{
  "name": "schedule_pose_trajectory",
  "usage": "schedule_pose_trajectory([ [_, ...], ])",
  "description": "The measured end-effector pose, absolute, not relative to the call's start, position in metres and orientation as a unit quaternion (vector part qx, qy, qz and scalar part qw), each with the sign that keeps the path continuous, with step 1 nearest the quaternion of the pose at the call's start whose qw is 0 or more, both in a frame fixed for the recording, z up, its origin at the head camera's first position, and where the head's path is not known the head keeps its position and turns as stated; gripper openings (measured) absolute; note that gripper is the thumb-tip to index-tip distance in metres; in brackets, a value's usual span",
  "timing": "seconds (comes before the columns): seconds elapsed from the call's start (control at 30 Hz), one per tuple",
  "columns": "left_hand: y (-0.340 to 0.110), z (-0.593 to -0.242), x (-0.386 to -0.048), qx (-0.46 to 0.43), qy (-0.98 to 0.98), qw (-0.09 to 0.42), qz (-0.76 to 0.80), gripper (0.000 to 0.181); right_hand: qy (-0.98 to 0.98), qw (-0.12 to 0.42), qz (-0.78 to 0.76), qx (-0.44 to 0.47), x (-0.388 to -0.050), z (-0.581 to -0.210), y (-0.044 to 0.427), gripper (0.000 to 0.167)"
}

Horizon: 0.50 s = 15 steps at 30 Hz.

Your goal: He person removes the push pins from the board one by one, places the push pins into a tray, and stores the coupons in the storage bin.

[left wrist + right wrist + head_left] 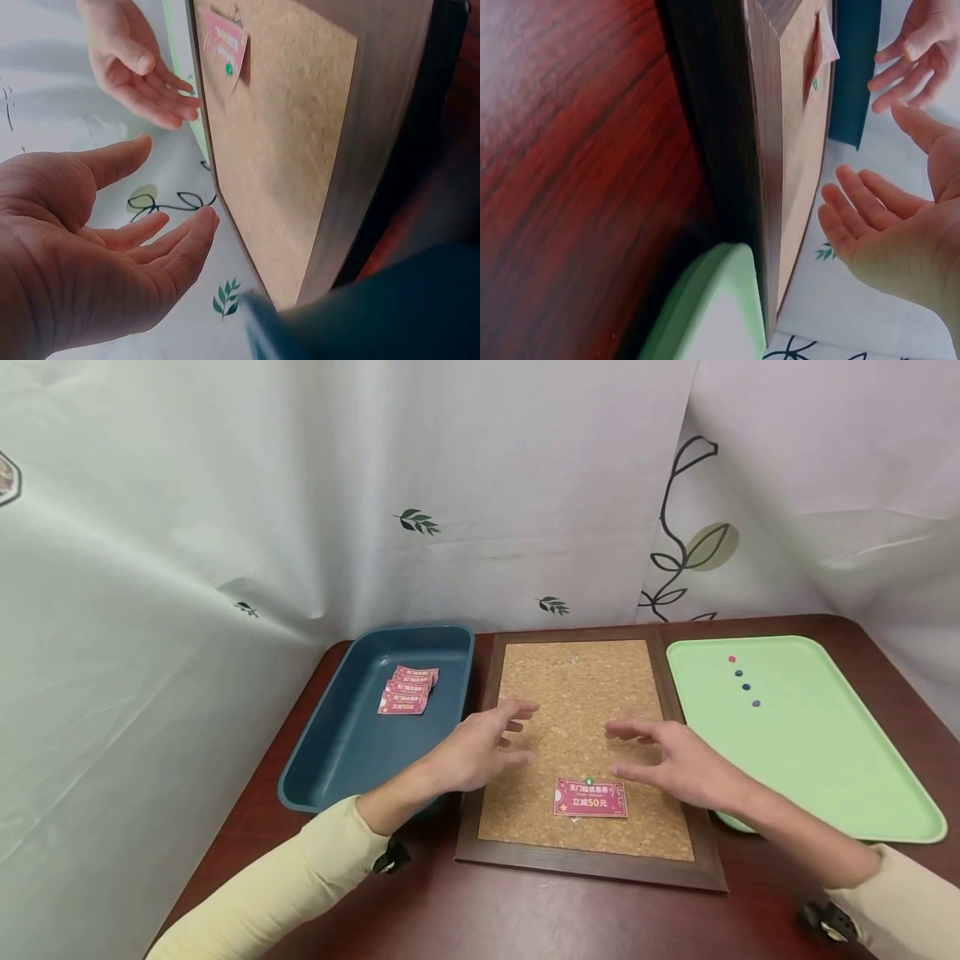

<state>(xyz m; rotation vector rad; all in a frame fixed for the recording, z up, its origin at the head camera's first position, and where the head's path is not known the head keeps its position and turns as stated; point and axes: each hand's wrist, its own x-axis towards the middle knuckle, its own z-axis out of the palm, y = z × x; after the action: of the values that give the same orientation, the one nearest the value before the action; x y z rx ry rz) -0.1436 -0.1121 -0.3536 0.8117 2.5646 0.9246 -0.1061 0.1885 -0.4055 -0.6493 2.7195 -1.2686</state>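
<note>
Over the left part of a framed cork board [577, 693] hovers my left hand [480, 747], its fingers loosely spread and holding nothing. My right hand [678, 760] is raised over the board's right part, also empty, with relaxed fingers. Between and below them, a pink coupon [590, 799] is fixed to the cork near its lower edge by a green pushpin [588, 782] at the coupon's top. In the left wrist view the coupon [225, 46] stands slightly away from the cork at its free end. Both hands are apart from the board.
Left of the board, a blue tray [352, 752] holds several overlapping pink coupons [408, 691]. On the right, a light green tray [840, 760] carries several small pushpins [742, 682] in pink, blue and purple. A patterned white cloth [480, 485] hangs behind the dark red table [555, 918].
</note>
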Motion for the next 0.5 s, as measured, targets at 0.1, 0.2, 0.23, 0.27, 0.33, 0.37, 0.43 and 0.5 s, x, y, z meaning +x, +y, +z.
schedule_pose_trajectory([
  [0.1,-0.108,-0.357,-0.141,0.288,0.891,0.151,0.316,0.062,0.885,0.032,-0.409,-0.221,-0.106,-0.407,0.184,0.056],
  [0.2,-0.105,-0.361,-0.139,0.293,0.892,0.151,0.309,0.059,0.883,0.036,-0.410,-0.227,-0.106,-0.409,0.181,0.052],
  [0.23,-0.104,-0.362,-0.139,0.294,0.893,0.152,0.306,0.059,0.882,0.039,-0.410,-0.230,-0.107,-0.409,0.180,0.051],
  [0.27,-0.103,-0.364,-0.138,0.296,0.892,0.154,0.305,0.057,0.879,0.045,-0.413,-0.233,-0.107,-0.409,0.179,0.050],
  [0.33,-0.100,-0.367,-0.138,0.299,0.890,0.161,0.305,0.055,0.874,0.056,-0.418,-0.240,-0.108,-0.411,0.178,0.047],
  [0.37,-0.100,-0.369,-0.138,0.301,0.888,0.166,0.306,0.054,0.872,0.059,-0.421,-0.244,-0.109,-0.411,0.177,0.046],
  [0.43,-0.097,-0.372,-0.137,0.303,0.884,0.176,0.308,0.052,0.865,0.062,-0.427,-0.256,-0.110,-0.413,0.175,0.044],
  [0.5,-0.095,-0.375,-0.137,0.304,0.884,0.182,0.304,0.051,0.859,0.058,-0.432,-0.269,-0.112,-0.415,0.174,0.040],
])
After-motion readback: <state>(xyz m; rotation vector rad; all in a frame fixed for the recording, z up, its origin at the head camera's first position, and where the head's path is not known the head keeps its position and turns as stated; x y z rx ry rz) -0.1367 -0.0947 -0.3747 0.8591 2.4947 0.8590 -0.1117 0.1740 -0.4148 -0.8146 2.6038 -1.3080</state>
